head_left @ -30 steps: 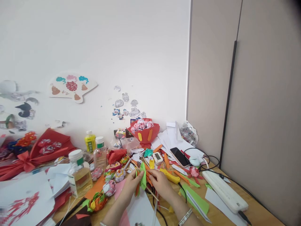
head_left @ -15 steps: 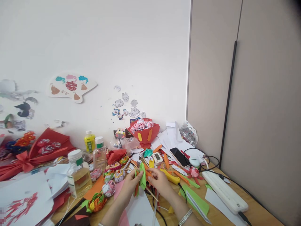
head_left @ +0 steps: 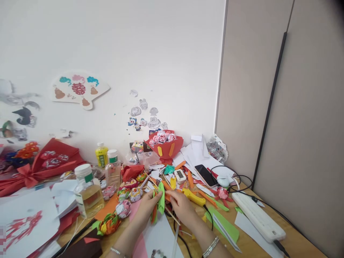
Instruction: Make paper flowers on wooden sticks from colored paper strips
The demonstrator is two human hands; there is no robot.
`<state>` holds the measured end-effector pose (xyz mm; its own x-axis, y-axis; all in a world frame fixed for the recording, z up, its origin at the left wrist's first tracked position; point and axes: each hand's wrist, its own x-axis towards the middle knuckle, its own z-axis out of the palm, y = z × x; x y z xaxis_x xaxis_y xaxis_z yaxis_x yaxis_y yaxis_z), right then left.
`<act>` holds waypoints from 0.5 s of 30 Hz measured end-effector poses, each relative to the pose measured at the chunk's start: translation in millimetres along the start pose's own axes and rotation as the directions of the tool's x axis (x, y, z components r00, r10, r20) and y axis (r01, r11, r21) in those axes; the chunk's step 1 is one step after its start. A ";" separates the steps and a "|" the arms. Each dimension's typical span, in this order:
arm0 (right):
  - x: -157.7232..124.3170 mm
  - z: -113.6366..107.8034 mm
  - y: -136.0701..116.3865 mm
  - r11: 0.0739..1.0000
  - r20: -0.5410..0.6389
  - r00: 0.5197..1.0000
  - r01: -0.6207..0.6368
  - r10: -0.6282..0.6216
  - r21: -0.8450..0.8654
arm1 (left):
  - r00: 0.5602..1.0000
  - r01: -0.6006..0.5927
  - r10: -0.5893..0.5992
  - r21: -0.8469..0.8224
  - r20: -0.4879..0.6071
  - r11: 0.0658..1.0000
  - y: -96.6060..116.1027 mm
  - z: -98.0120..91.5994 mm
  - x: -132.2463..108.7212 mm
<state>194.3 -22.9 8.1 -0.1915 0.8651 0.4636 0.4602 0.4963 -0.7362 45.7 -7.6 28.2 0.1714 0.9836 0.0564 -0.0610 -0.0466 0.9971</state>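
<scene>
My left hand is closed on green folded paper, its thumb pressed on the near face. Orange and green folded edges show below those fingers. Close on the right, my right hand pinches at an orange folded paper piece beside the green one; its fingertips are partly hidden. Under the hands lies a white paper sheet, with a thin wooden stick crossing near the right wrist. A yellow glue gun rests just beyond my right hand.
Paper flowers and two clear bottles, one a jar of amber liquid, stand left. A red paper bouquet is against the wall. A phone, cables and a white power strip lie right.
The camera view has tilted slightly, so the wall and table appear shifted. Both hands stay close together around the folded paper, with the right fingers slightly more curled.
</scene>
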 end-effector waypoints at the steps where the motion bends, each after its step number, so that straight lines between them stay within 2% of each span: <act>1: -0.6 -0.8 -0.6 1.000 0.012 1.000 0.019 -0.019 -0.020 | 1.000 0.001 0.000 -0.047 0.010 0.999 0.2 0.3 -0.6; 4: -1.7 -4.1 -2.1 0.993 0.060 0.997 0.060 -0.053 -0.105 | 0.998 0.030 -0.020 -0.156 0.063 0.987 2.7 0.4 -3.4; 8: -1.2 -7.1 -4.4 0.961 0.157 0.984 0.121 -0.083 -0.250 | 0.984 0.111 -0.082 -0.182 0.161 0.977 7.0 -0.4 -7.0; 11: -0.8 -7.2 -5.5 0.939 0.199 0.976 0.153 -0.094 -0.308 | 0.977 0.158 -0.126 -0.192 0.171 0.969 6.6 -1.6 -7.3; 15: -1.4 -7.0 -3.9 0.923 0.183 0.982 0.113 -0.047 -0.367 | 0.971 0.198 -0.163 -0.208 0.174 0.958 2.4 -4.6 -5.1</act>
<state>198.7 -26.6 13.8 -0.3685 0.8395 0.3993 0.7218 0.5291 -0.4462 40.2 -11.9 30.1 0.3471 0.9326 -0.0988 -0.2289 0.1864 0.9554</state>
